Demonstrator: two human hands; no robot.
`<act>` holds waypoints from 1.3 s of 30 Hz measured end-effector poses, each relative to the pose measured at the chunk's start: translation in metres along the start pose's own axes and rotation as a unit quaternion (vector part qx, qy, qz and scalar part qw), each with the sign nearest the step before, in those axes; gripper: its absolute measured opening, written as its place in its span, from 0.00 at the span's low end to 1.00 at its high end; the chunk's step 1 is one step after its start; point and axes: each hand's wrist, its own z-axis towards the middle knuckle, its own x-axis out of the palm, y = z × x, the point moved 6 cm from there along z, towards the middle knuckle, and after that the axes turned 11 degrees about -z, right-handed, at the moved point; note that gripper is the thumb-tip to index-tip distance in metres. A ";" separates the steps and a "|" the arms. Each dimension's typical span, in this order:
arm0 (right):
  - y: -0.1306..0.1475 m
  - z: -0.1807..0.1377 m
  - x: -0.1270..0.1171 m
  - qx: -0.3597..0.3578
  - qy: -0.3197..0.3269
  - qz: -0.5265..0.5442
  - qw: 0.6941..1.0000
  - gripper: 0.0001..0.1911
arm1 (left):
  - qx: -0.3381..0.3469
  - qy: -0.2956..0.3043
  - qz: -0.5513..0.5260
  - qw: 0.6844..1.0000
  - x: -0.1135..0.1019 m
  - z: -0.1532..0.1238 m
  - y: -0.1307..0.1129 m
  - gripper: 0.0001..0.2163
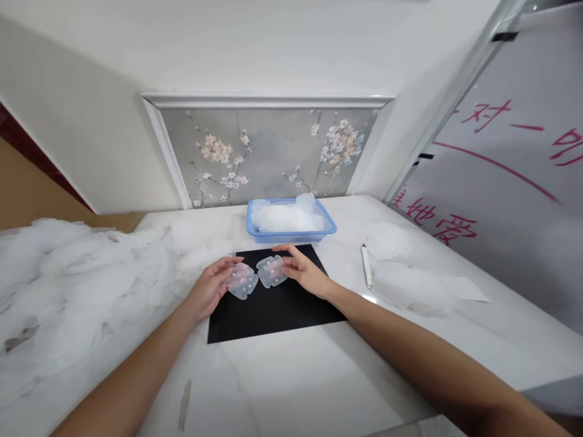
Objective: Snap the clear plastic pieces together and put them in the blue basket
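Note:
My left hand grips a small clear plastic piece with white dots over the black mat. Fingers of my right hand pinch a second, similar clear piece. The two pieces sit side by side, almost touching, just above the mat's far half. Both forearms reach in from the near edge of the white table.
A blue tray heaped with white translucent pieces stands just behind the mat. A big pile of thin white sheets covers the left side. More white sheets and a white pen-like tool lie to the right. A whiteboard with red writing leans at the right.

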 end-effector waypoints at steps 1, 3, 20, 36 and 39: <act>-0.001 0.000 -0.001 0.001 0.000 0.010 1.000 0.21 | -0.008 0.006 0.001 1.000 0.000 0.000 0.000 0.12; -0.002 0.000 -0.002 0.001 0.000 0.024 1.000 0.20 | -0.028 0.027 -0.003 0.999 0.000 0.001 0.001 0.15; -0.007 -0.004 -0.005 -0.023 0.021 -0.081 0.996 0.15 | -0.043 0.118 0.027 0.992 0.002 -0.004 0.004 0.31; -0.013 -0.004 -0.006 0.127 -0.058 0.225 0.964 0.12 | 0.015 0.117 0.146 0.982 0.004 -0.004 -0.003 0.24; -0.014 -0.002 -0.008 0.133 -0.050 0.242 0.960 0.14 | 0.050 0.082 0.211 0.973 0.001 -0.001 -0.006 0.15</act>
